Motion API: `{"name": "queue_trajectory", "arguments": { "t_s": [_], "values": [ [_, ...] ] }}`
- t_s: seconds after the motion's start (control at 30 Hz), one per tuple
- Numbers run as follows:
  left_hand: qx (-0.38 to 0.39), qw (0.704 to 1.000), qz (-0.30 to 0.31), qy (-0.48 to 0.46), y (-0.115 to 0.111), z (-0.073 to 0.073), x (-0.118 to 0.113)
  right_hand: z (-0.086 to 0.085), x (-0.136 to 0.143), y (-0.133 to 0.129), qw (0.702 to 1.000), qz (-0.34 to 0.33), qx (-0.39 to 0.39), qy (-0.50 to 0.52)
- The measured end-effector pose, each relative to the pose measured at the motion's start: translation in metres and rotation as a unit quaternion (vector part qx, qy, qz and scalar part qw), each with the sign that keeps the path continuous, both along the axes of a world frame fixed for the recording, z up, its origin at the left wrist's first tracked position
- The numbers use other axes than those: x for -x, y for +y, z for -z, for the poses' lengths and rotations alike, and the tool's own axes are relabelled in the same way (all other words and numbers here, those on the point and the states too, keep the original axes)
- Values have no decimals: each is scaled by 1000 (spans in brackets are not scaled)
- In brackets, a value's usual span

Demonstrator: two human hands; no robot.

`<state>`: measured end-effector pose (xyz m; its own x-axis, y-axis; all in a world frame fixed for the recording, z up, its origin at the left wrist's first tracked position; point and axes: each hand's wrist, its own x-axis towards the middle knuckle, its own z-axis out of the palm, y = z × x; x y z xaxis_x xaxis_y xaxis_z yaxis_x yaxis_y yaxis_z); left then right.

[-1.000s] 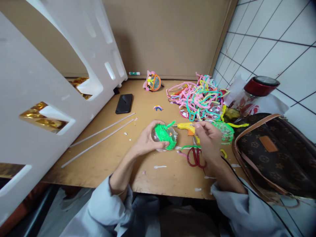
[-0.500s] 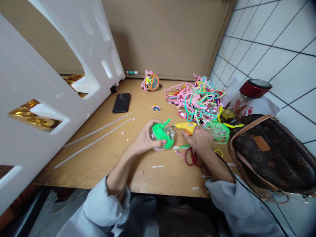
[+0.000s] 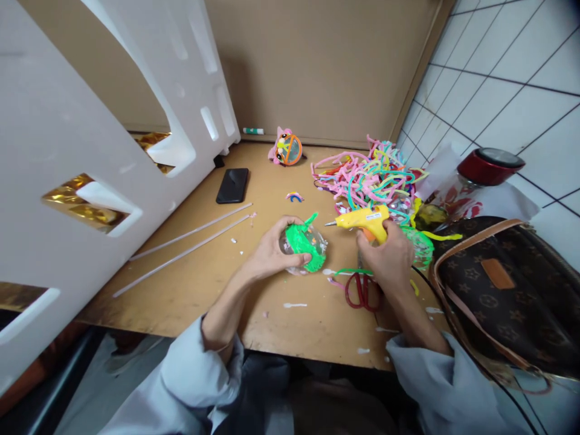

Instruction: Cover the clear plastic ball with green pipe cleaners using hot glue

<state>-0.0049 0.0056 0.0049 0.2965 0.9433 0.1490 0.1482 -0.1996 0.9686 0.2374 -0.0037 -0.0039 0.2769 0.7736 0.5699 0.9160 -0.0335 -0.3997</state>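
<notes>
Firstly: left hand, curled round green-banded clear ball, apparently to steady it; right hand, gripping yellow glue gun by handle, presumably for control, nozzle apart from ball

The head-worn camera (single view) faces forward and down, close above the tabletop, left hand and right hand.

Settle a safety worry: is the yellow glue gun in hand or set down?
In hand: the right hand holds the glue gun by its handle, nozzle apart from the green-banded ball.
</notes>
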Motion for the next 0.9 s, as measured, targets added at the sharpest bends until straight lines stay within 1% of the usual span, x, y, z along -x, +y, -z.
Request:
{"name": "queue_trajectory", "arguments": {
  "t_s": [0.13,0.2,0.27,0.67,0.9],
  "values": [
    [19,1000,-7,-7,-2,-1,-1,-10,4,-10,994,-68,-79,15],
    [31,999,-3,-8,-3,-2,-1,-14,7,-15,990,-98,-99,6],
    [25,1000,1,-7,-3,-3,-2,-16,10,-20,988,-118,-103,-2],
    [6,1000,0,20,-4,-3,-1,-13,10,-25,986,-138,-89,-33],
    [4,999,2,32,-4,-5,0,-12,9,-24,982,-153,-100,-45]
  ]
}}
